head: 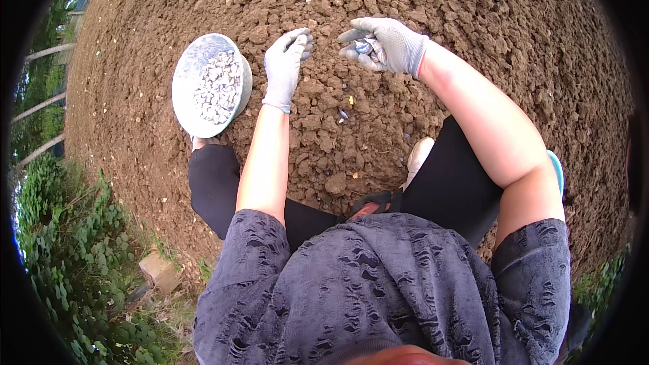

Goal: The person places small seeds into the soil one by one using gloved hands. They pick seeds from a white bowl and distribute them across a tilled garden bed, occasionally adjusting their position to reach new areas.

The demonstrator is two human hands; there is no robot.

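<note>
My left hand, in a pale knitted work glove with grey-coated fingers, hovers over the tilled soil. Its thumb and fingers are curled close together; whether anything small is between them is hidden. To the right, my right hand, gloved the same way, is cupped around several purple-white cloves, apparently garlic. Left of my left hand is a pale round plastic basin, tilted in view. Many whitish cloves lie in it. On the soil between my legs rests a small purple-white clove.
A yellow scrap lies on the clods. My right shoe stands on the soil. A turquoise curved rim shows behind my right elbow. At left are green plants, a block and pale posts.
</note>
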